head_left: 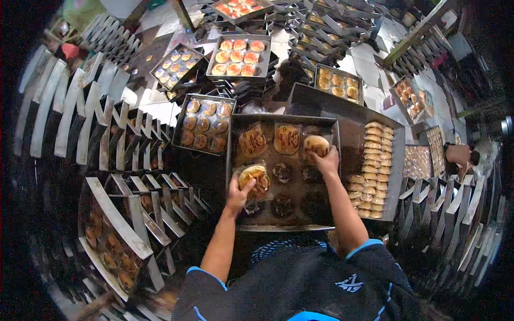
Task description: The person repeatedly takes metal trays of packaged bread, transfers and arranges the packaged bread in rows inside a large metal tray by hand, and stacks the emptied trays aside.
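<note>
Left hand (236, 198) gripping a wrapped bun (254, 180) by the left edge of a metal tray (270, 213), right hand (326, 161) holding another bun (317, 145) at the far right corner. Two bagged buns (287, 140) lie along the far edge. Beyond the right forearm (345, 214) (it blocks the near right corner), a wide box (393, 187) carries piled buns (372, 166).

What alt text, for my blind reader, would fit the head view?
Over a metal tray, a person's left hand holds a wrapped bun and the right hand another bun. Two more wrapped buns lie inside. To the right, a larger tray holds rows of buns; many stacked trays stand around.
</note>
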A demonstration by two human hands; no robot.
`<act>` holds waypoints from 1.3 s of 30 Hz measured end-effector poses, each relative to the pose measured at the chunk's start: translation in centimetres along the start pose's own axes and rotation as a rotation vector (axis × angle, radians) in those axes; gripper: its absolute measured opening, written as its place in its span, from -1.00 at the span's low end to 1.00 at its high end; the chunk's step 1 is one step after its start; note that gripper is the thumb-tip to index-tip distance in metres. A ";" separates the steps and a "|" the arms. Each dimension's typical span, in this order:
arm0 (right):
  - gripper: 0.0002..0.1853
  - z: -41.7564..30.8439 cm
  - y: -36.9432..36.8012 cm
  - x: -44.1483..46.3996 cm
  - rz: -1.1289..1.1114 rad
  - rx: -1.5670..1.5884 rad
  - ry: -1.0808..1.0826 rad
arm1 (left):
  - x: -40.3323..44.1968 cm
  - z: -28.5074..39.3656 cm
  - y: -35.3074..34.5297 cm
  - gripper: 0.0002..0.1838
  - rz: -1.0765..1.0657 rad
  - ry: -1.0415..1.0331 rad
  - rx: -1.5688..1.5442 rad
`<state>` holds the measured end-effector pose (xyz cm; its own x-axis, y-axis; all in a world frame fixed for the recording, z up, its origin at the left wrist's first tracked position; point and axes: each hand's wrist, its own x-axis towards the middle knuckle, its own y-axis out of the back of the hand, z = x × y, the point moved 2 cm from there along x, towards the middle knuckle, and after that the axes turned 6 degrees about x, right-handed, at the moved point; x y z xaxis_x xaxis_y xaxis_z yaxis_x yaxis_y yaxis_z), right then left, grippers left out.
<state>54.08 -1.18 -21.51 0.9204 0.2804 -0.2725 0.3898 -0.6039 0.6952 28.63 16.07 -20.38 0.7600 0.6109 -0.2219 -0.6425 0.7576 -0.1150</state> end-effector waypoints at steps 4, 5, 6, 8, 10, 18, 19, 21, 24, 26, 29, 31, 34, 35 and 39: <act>-0.50 -2.8 0.8 -3.6 -0.332 0.840 -0.027 | 2.2 -0.4 0.4 -0.47 0.121 -0.027 -0.112; -0.53 -4.0 -0.1 -4.7 -0.571 1.142 -0.153 | 3.6 -0.8 0.3 -0.43 0.030 -0.058 -0.062; -0.50 -6.2 -1.4 -5.6 -0.688 1.139 -0.181 | 3.9 0.8 -1.0 -0.41 0.061 -0.009 -0.124; -0.45 -9.4 -4.3 -6.0 -0.672 0.806 0.004 | 5.5 1.0 -1.6 -0.42 0.059 -0.056 -0.156; -0.46 -11.1 -7.5 -4.1 -0.701 0.770 0.157 | 7.3 1.7 -1.4 -0.50 0.213 -0.159 -0.110; -0.37 -13.5 -9.1 -2.6 -0.519 0.457 0.269 | 9.9 0.1 -0.4 -0.62 0.287 -0.176 -0.154; -0.41 -13.3 -7.9 -3.0 -0.477 0.487 0.331 | 10.4 0.9 -0.7 -0.60 0.185 -0.226 -0.100; -0.48 -10.6 -7.0 -3.0 -0.269 0.570 0.352 | 9.1 3.5 -3.3 -0.53 0.076 -0.198 -0.127; -0.45 -8.8 -2.7 -1.0 -0.233 0.658 0.190 | 12.8 -2.1 -6.8 -0.60 0.135 -0.037 -0.221; -0.35 -7.6 -1.5 1.0 -0.272 0.632 0.142 | 12.4 -1.2 -8.7 -0.55 0.082 0.091 -0.209; -0.21 -4.8 -2.5 3.3 -0.608 0.816 -0.160 | 12.1 0.7 -10.2 -0.51 -0.048 0.041 -0.212; -0.20 -6.2 -2.8 3.6 -0.876 1.111 0.253 | 11.7 0.2 -10.7 -0.51 0.065 0.162 -0.313; -0.04 -7.2 1.8 1.0 -1.030 1.048 0.077 | 11.3 -1.6 -10.4 -0.51 0.058 0.070 -0.427; -0.09 -6.8 3.2 0.8 -0.959 1.054 0.124 | 10.2 -0.5 -11.5 -0.50 0.066 0.041 -0.433; -0.26 -2.6 7.7 2.5 -0.838 1.199 0.291 | 5.7 7.8 -22.2 -0.44 0.107 -0.027 -0.410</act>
<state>59.25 -3.15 -15.09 0.4398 0.8956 -0.0670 0.7144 -0.3941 -0.5782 48.01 4.53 -11.59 0.6858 0.6911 -0.2282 -0.6994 0.5390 -0.4694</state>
